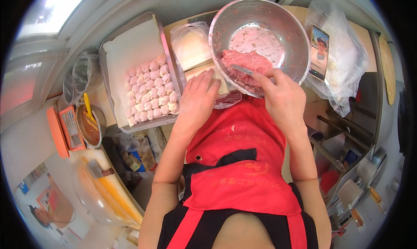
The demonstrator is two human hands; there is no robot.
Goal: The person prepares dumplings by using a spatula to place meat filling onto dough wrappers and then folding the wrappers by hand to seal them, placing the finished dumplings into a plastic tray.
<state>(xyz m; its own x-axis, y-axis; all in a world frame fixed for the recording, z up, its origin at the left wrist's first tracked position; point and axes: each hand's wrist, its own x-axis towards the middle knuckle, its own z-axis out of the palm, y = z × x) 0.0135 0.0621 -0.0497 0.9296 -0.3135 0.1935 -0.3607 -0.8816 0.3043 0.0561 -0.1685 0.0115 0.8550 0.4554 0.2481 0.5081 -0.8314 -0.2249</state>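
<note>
My right hand (282,94) grips a flat metal spatula or blunt knife (241,69), its blade resting on pink minced meat (247,60) in a large stainless steel bowl (293,27). My left hand (200,94) lies with its fingers on a stack of pale square wrappers (206,70); what the palm covers is hidden. Behind it, another wrapper stack (192,48) sits in a clear plastic bag. To the left, a metal tray (109,83) lined with white paper (135,47) holds rows of small filled dumplings (151,89) in its nearer part.
A phone (318,53) leans on clear plastic bags (347,53) right of the bowl. At far left stand an orange scale (71,127) and a metal pot (101,118) with a yellow-handled utensil (88,105). A cleaver (95,169) lies lower left. Racks with utensils (356,216) are at right.
</note>
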